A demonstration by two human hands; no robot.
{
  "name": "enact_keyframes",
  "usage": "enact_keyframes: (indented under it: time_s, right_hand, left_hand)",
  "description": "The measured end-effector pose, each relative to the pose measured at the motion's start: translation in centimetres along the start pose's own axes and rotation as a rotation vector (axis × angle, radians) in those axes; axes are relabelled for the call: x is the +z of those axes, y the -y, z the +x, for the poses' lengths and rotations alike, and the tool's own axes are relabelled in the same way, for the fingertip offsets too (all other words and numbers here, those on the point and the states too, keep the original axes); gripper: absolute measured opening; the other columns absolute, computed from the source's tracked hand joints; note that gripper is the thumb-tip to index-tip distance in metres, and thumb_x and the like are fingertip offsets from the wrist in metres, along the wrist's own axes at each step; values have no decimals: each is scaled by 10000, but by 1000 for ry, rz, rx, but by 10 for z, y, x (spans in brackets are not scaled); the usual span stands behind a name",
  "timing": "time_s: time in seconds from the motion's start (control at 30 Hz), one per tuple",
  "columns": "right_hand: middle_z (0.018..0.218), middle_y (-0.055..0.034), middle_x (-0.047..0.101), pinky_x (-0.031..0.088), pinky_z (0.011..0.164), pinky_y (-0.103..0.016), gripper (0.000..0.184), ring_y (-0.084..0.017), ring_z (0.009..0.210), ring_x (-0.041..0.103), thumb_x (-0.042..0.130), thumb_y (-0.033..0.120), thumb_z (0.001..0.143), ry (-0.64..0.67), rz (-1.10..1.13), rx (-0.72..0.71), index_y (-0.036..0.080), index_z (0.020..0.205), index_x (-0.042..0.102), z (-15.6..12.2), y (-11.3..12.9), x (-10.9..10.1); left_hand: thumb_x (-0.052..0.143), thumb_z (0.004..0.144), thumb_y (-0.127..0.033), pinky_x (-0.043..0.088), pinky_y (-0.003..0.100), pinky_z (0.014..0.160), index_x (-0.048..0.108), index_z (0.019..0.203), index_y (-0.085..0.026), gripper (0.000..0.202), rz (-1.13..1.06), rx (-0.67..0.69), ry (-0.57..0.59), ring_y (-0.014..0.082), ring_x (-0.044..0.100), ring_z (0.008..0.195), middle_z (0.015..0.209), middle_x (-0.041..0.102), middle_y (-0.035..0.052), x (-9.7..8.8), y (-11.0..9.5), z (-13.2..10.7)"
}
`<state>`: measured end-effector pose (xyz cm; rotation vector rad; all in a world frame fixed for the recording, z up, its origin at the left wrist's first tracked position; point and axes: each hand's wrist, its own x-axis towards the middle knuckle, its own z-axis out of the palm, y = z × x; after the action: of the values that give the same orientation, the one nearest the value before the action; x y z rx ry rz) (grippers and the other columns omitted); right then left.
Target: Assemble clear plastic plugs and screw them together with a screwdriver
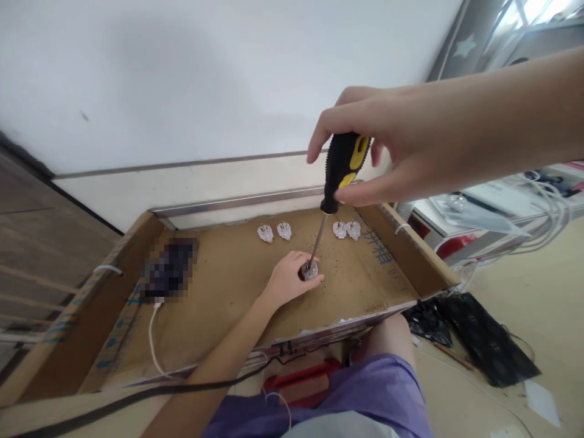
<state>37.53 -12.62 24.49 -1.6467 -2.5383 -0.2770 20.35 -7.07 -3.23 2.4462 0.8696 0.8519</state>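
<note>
My right hand [365, 140] is closed around the black and yellow handle of a screwdriver [342, 164], its fingers curled over the top and the thumb on the near side. The shaft slants down to a small whitish plug [310, 270] on the cardboard. Thumb and fingers of my left hand [292, 277] grip this plug from the left and front. The tip of the screwdriver meets the plug, and the exact contact point is too small to make out. Similar plug pieces lie behind, a pair to the left [274, 231] and a pair to the right [346, 229].
The work lies in a shallow cardboard tray [228, 298] with raised side walls. A blurred-out phone-like device [170, 271] with a white cable [152, 340] rests at its left. A white wall stands behind. Cables and a white table [479, 207] are at the right.
</note>
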Motion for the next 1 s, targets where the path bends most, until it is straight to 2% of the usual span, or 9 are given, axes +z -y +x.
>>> enact_keyframes:
  time_s: [0.13, 0.27, 0.37, 0.43, 0.53, 0.7, 0.8, 0.9, 1.0]
  right_hand:
    - [1108, 81, 439, 413, 561, -262, 410, -66, 647, 482, 573, 269, 745, 17, 79, -23, 449, 1095, 456, -6, 5, -2]
    - [960, 77, 523, 356, 504, -255, 307, -77, 603, 463, 622, 373, 716, -6, -23, 0, 419, 1006, 530, -2, 7, -2]
    - [1036, 93, 499, 356, 476, -250, 427, -59, 565, 474, 603, 361, 714, 28, -25, -13, 470, 1102, 465, 3, 5, 0]
    - [1031, 95, 507, 360, 483, -254, 382, -60, 561, 484, 588, 423, 716, 24, -44, -42, 459, 1081, 483, 5, 3, 1]
    - [978, 100, 529, 379, 524, -249, 316, -62, 592, 502, 575, 362, 724, 0, -70, -44, 449, 1023, 522, 5, 2, 0]
    - [973, 78, 564, 327, 384, -249, 312, -82, 506, 491, 546, 481, 721, 28, -72, -36, 432, 1028, 516, 4, 1, -2]
    - [1062, 59, 546, 308, 334, -249, 416, -65, 448, 465, 566, 432, 707, 56, -23, -3, 453, 1108, 460, 4, -2, -1]
    - [991, 46, 552, 304, 380, -239, 387, -75, 510, 476, 575, 454, 703, 2, -20, -65, 418, 1079, 488, 3, -3, 0]
    - [979, 63, 518, 367, 527, -226, 319, -79, 687, 516, 546, 293, 736, -61, 57, -163, 398, 1036, 512, 1, -1, 1]
  left_hand:
    - [611, 768, -319, 445, 328, 854, 605, 988, -202, 250, -6, 20, 26, 183, 554, 907, 978, 644, 36, 0, -1, -1]
    - [572, 794, -267, 453, 330, 823, 619, 966, -203, 190, 12, 0, 29, 181, 560, 858, 924, 653, 35, 2, 2, 0]
    - [592, 779, -283, 458, 334, 819, 610, 1011, -199, 247, 28, -20, 22, 190, 569, 859, 920, 658, 37, 3, 4, 1]
    - [614, 763, -307, 458, 341, 824, 602, 1027, -192, 288, 40, -33, 12, 195, 574, 864, 929, 662, 38, 4, 5, 1]
    - [625, 756, -336, 458, 348, 821, 605, 1009, -192, 292, 40, -47, 2, 195, 574, 853, 926, 666, 35, 4, 6, 0]
    - [599, 779, -340, 460, 350, 818, 602, 1026, -199, 284, 20, -48, 16, 193, 574, 861, 937, 664, 35, 4, 7, -1]
    - [581, 795, -332, 461, 351, 826, 603, 1031, -201, 270, 8, -54, 23, 196, 575, 880, 952, 664, 38, 3, 6, -1]
    - [578, 796, -301, 460, 350, 836, 597, 1035, -204, 259, 2, -55, 20, 195, 574, 892, 969, 663, 36, 1, 3, -1]
    - [577, 795, -280, 448, 348, 862, 585, 1054, -203, 271, 4, -33, -4, 197, 562, 938, 1007, 652, 40, -1, 0, -1]
